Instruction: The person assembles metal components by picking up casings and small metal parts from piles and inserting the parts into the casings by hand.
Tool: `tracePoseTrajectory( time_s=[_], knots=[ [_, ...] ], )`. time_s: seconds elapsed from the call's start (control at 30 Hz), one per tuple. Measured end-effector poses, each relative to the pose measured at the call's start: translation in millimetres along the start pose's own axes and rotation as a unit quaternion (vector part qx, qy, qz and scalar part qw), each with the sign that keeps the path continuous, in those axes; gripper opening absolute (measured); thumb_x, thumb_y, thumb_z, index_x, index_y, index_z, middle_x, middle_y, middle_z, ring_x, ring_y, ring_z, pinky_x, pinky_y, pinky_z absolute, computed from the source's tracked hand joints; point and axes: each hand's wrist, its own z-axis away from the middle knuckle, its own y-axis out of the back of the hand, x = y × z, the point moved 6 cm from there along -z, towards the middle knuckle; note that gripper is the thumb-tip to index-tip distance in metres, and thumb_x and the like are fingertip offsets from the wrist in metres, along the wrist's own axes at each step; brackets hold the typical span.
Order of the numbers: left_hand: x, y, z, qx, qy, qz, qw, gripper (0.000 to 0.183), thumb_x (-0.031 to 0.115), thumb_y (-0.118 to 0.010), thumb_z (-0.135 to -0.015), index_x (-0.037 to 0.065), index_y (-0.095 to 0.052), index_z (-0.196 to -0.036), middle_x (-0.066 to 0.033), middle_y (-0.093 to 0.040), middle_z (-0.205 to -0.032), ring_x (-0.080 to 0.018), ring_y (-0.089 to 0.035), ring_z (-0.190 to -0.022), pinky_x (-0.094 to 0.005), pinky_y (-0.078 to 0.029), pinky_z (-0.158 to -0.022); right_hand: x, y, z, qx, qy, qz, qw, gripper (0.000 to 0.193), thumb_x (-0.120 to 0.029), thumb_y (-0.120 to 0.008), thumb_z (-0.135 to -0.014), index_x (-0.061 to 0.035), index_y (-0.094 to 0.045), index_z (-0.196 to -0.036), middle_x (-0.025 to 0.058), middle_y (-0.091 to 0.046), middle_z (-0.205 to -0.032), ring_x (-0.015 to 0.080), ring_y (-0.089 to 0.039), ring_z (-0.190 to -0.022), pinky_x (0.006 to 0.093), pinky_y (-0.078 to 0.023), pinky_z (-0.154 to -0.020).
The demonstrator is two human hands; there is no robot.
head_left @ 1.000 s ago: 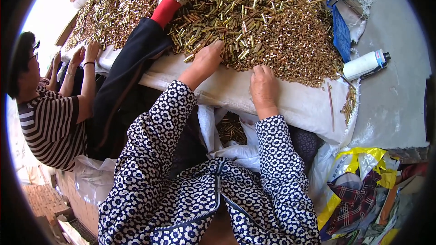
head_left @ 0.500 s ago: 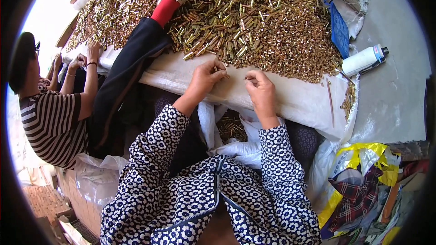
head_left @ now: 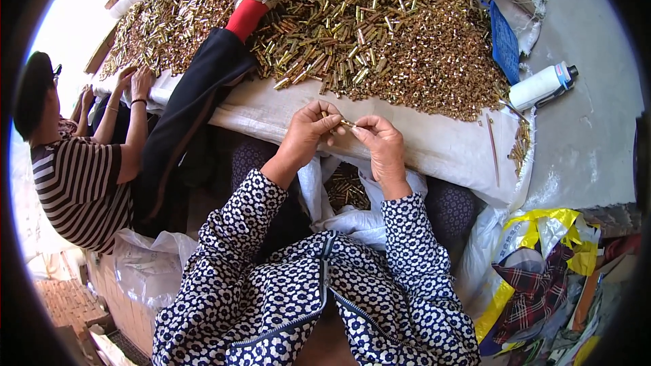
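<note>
My left hand (head_left: pixel 308 134) and my right hand (head_left: pixel 382 148) meet over the near edge of the table. Between their fingertips is a slim brass-coloured metal sleeve (head_left: pixel 346 123), gripped by the left fingers at one end. The right thumb and forefinger pinch its other end; any smaller piece there is hidden by the fingers. Beyond my hands lies a heap of long metal sleeves (head_left: pixel 352 47), with a pile of small copper-coloured nuts (head_left: pixel 447 61) at its right. Below my hands, an open white sack (head_left: pixel 369 220) between my knees contains metal pieces (head_left: pixel 346 188).
Across the table at left stretches another person's leg (head_left: pixel 196 88) in dark trousers. A co-worker in a striped shirt (head_left: pixel 85 183) sits at left. On the right are a white bottle (head_left: pixel 542 87), a blue scoop-like piece (head_left: pixel 504 39), a thin stick (head_left: pixel 493 152) and a yellow-and-white bag (head_left: pixel 505 305).
My hands were apart and have come together, the right one moving left, so that both now touch the metal sleeve. The co-worker's hands have shifted slightly.
</note>
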Motion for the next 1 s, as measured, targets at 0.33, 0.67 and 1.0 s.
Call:
tracePoseTrajectory(
  time_s=[0.33,0.67,1.0],
  knots=[
    [2.2,-0.7,0.3,0.003,-0.031,-0.002,1.0,0.007,0.009,-0.055,-0.084,0.003,-0.052,-0.089,-0.0045,-0.059,-0.073,-0.0092,-0.057,-0.063,-0.0175,-0.044,-0.048,-7.7,-3.1,0.8,0.002,0.016,0.024,1.0,0.01,-0.004,-0.061,-0.078,-0.0005,-0.059,-0.087,-0.0016,-0.058,-0.077,0.0042,-0.051,-0.068,0.0177,-0.042,-0.063],
    [3.4,-29.9,1.8,-0.035,-0.275,-0.514,0.812,0.008,0.008,-0.055,-0.081,0.005,-0.051,-0.088,-0.0096,-0.057,-0.068,-0.0198,-0.058,-0.059,-0.0285,-0.046,-0.049,-22.8,-5.9,1.7,-0.033,0.199,0.509,0.836,0.014,0.002,-0.058,-0.067,-0.0052,-0.057,-0.079,0.0093,-0.057,-0.075,0.0253,-0.056,-0.074,0.0336,-0.046,-0.066],
    [0.6,-44.0,14.2,-0.085,-0.238,-0.532,0.808,0.014,0.009,-0.06,-0.076,0.002,-0.053,-0.086,-0.0133,-0.058,-0.079,-0.0307,-0.058,-0.068,-0.0343,-0.047,-0.06,-38.5,29.6,-34.7,0.087,0.242,0.647,0.718,0.022,-0.005,-0.059,-0.071,-0.0023,-0.055,-0.092,0.0126,-0.054,-0.095,0.0275,-0.053,-0.091,0.0365,-0.046,-0.077]
  ],
)
